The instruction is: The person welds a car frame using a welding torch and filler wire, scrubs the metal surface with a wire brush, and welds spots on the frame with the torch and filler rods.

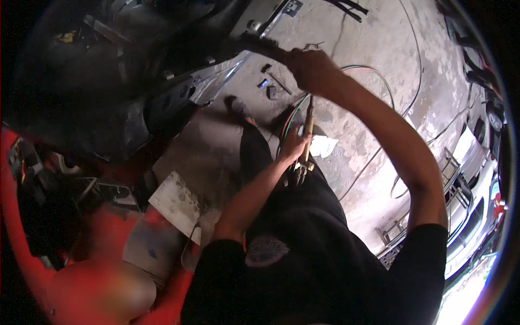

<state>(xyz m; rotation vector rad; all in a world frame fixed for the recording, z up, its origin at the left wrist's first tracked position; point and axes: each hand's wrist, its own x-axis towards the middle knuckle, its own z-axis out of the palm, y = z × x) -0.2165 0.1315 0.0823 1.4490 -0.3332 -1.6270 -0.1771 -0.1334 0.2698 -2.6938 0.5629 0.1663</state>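
My right hand [317, 70] is closed around the handle of a dark brush [265, 46]. The brush's bristles are at the edge of a dark vehicle body panel [216, 43]; whether they touch it I cannot tell. Lower down, in front of my dark trousers, my left hand [294, 147] grips a brass-coloured gas torch [309, 124]. Its valve end points toward me and its thin tip runs up beneath my right hand. No flame shows at the tip. Green and red hoses [290, 120] run beside the torch.
On the concrete floor lie a hammer [280, 82], a small blue item [264, 84] and a small black block [272, 93]. A hose loop [387, 86] and dark cables cross the floor. A stained pale board [176, 203] lies at left near red bodywork [103, 238]. Metal frames [392, 233] stand at right.
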